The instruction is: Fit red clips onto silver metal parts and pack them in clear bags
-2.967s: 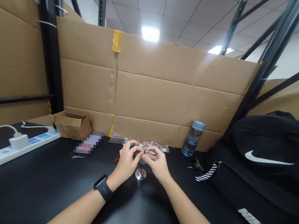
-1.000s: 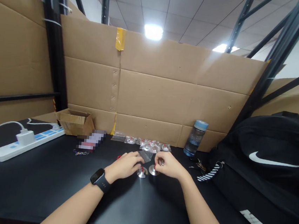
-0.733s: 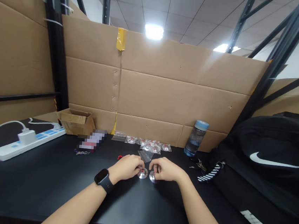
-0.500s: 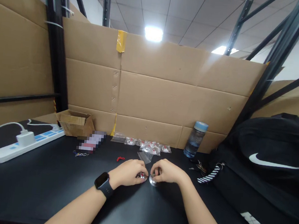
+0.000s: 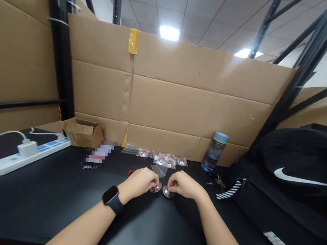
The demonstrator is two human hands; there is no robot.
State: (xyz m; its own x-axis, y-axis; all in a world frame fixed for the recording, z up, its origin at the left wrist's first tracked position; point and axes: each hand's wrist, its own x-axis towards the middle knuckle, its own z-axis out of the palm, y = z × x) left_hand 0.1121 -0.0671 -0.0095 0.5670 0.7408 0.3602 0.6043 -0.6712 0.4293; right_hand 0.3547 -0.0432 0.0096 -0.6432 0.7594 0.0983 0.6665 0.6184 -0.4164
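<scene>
Head view: the left hand (image 5: 139, 181) pinches the top of the left disc (image 5: 156, 188) and the right hand (image 5: 182, 186) the right disc (image 5: 167, 192). The discs stand side by side on the table (image 5: 57, 204). Fingertips hide what they grip. Packets (image 5: 162, 159) behind are too small to read, and the backpack (image 5: 289, 196) is cut off.

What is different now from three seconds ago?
Both hands came down from above the table. A second disc now stands beside the first; the left hand pinches the left disc, the right hand the right disc. A clear bag lies behind them. The bottle and backpack stayed.
</scene>
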